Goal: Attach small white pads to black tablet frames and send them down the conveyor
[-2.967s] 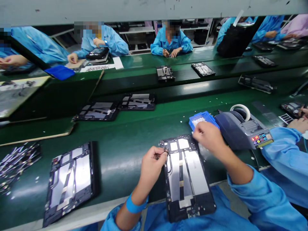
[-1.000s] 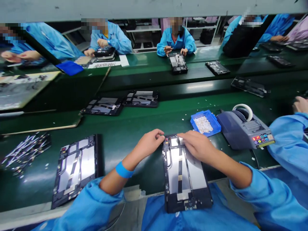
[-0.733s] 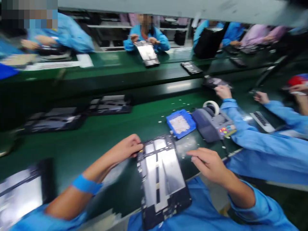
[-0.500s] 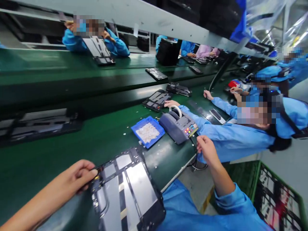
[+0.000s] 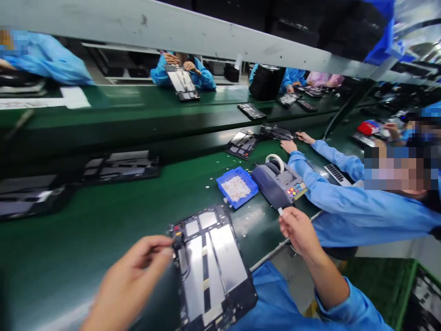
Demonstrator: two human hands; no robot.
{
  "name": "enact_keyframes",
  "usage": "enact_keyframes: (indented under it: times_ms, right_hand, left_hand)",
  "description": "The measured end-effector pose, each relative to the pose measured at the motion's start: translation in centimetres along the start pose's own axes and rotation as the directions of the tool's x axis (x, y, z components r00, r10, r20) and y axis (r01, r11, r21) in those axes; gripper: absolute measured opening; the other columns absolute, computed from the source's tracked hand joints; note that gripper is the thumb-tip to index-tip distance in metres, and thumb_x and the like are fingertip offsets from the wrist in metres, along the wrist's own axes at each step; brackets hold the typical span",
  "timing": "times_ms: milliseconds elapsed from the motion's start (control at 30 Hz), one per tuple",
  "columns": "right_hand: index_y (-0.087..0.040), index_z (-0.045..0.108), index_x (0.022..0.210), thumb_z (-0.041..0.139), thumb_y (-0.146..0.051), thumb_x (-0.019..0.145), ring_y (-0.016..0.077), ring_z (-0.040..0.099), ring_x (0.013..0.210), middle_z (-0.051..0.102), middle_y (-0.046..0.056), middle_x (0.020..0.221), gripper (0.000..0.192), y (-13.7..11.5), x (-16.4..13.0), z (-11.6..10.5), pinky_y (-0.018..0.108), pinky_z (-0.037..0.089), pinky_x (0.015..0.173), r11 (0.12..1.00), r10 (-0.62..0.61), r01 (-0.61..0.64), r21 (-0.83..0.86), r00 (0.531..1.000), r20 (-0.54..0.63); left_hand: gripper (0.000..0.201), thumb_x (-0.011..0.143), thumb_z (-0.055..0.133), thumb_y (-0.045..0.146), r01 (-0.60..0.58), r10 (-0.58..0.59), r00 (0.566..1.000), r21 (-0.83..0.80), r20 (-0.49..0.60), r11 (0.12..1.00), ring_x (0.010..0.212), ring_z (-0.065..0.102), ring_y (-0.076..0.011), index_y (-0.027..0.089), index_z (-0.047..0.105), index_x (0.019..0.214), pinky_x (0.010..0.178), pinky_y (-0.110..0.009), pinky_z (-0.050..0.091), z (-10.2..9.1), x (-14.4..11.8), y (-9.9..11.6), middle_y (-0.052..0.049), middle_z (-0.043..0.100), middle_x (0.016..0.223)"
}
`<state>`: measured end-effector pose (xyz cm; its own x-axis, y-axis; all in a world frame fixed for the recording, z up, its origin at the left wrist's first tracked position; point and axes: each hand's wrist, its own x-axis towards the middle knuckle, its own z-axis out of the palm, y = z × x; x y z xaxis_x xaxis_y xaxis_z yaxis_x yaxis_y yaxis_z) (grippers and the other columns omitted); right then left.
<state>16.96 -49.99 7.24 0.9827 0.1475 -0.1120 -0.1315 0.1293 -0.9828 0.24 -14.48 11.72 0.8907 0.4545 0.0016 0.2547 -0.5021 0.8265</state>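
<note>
An opened tablet [image 5: 200, 262], with its silvery battery plates and black frame showing, lies tilted at the bench's front edge. My left hand [image 5: 132, 276] pinches its upper left corner between thumb and fingertips. Off to the right, my right hand [image 5: 299, 232] is closed on a small white piece of tape [image 5: 280, 211], just in front of the grey tape dispenser [image 5: 274, 186]. That machine carries a white roll on top and lit buttons on its front. Beside it stands a blue tray [image 5: 255, 195] holding many small whitish pieces.
More opened tablets [image 5: 120, 165] lie along the green bench [image 5: 144, 207], some farther back [image 5: 242, 143]. A co-worker's sleeve [image 5: 358, 207] reaches in from the right, hands near a tablet. A green crate [image 5: 382, 280] stands low at right. A grey beam [image 5: 172, 27] crosses overhead.
My view has swung left, so things sit farther right. A white piece of tape now shows in my right fingers. The co-worker's hands have moved together near a farther tablet.
</note>
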Motion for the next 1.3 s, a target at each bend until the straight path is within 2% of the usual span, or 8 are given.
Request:
enact_keyframes:
  times_ms: [167,400,500,567,667,733,933,1300]
  right_hand:
    - [-0.018,0.068,0.078,0.070,-0.036,0.084,0.0110,0.057,0.051,0.068,0.000,0.065,0.019,-0.1,-3.0,10.3,0.019,0.041,0.046,0.995,-0.008,0.044,-0.092,0.934,0.357]
    - [-0.018,0.071,0.084,0.061,-0.028,0.092,0.0130,0.061,0.058,0.068,-0.001,0.066,0.016,0.6,-3.8,15.5,0.023,0.048,0.056,0.962,-0.047,0.194,-0.190,0.808,0.587]
    - [-0.020,0.075,0.099,0.057,-0.023,0.096,0.0181,0.070,0.079,0.076,0.004,0.088,0.018,0.7,-2.1,15.3,0.029,0.054,0.072,0.811,-0.226,0.507,-0.292,0.732,0.643]
    - [-0.020,0.074,0.107,0.054,-0.019,0.099,0.0208,0.069,0.094,0.076,0.007,0.101,0.022,0.5,-0.3,15.6,0.033,0.053,0.084,0.592,-0.355,0.743,-0.311,0.587,0.727]
    - [-0.021,0.072,0.120,0.052,-0.014,0.101,0.0204,0.065,0.095,0.073,0.008,0.106,0.028,0.4,2.0,16.8,0.033,0.050,0.086,0.261,-0.342,0.928,-0.265,0.345,0.874]
    - [-0.024,0.069,0.128,0.054,-0.016,0.102,0.0192,0.060,0.089,0.071,0.006,0.106,0.032,0.3,2.8,18.0,0.031,0.046,0.080,0.097,-0.279,0.963,-0.252,0.269,0.922]
    - [-0.023,0.068,0.131,0.054,-0.018,0.104,0.0205,0.049,0.085,0.066,0.008,0.101,0.030,0.5,4.1,19.4,0.033,0.037,0.071,-0.161,-0.143,0.973,-0.164,0.142,0.979]
    - [-0.019,0.064,0.134,0.050,-0.018,0.105,0.0223,0.050,0.089,0.066,0.011,0.104,0.032,0.4,4.7,18.9,0.034,0.037,0.072,-0.179,-0.096,0.978,-0.111,0.095,0.991]
  left_hand:
    - [0.032,0.075,0.068,0.042,0.090,-0.013,0.981,-0.396,0.192,0.914,0.075,0.067,-0.0199,0.021,0.067,0.098,0.069,-0.032,0.055,5.6,-0.6,5.5,-0.006,0.073,0.090]
    - [0.018,0.085,0.065,0.037,0.118,-0.073,0.992,-0.566,0.101,0.816,0.066,0.058,-0.0137,0.020,0.060,0.082,0.063,-0.026,0.048,5.9,-0.8,2.8,-0.002,0.066,0.079]
    - [0.015,0.091,0.059,0.035,0.033,-0.070,0.995,-0.440,-0.069,0.897,0.072,0.061,-0.0161,0.021,0.060,0.084,0.067,-0.028,0.050,3.6,-1.2,0.9,-0.004,0.070,0.088]
    - [0.013,0.093,0.056,0.031,-0.064,0.032,0.989,-0.219,-0.144,0.974,0.089,0.066,-0.0204,0.022,0.060,0.084,0.079,-0.034,0.053,2.0,-1.2,-0.2,-0.006,0.074,0.098]
    - [0.014,0.095,0.053,0.025,-0.264,0.275,0.961,0.191,-0.030,0.945,0.112,0.065,-0.0266,0.023,0.062,0.084,0.095,-0.044,0.051,0.7,-0.7,-1.3,-0.008,0.076,0.115]
    - [0.016,0.097,0.051,0.021,-0.375,0.371,0.924,0.389,0.087,0.842,0.119,0.062,-0.0291,0.022,0.063,0.086,0.098,-0.047,0.050,0.7,-0.3,-1.7,-0.011,0.074,0.125]
    - [0.015,0.094,0.053,0.013,-0.450,0.409,0.884,0.652,0.227,0.611,0.111,0.063,-0.0325,0.019,0.067,0.096,0.094,-0.049,0.050,1.7,0.5,-1.8,-0.013,0.068,0.138]
    - [0.021,0.089,0.051,0.007,-0.481,0.399,0.868,0.701,0.296,0.527,0.106,0.066,-0.0346,0.016,0.067,0.099,0.088,-0.050,0.050,1.8,0.1,-0.5,-0.022,0.065,0.139]
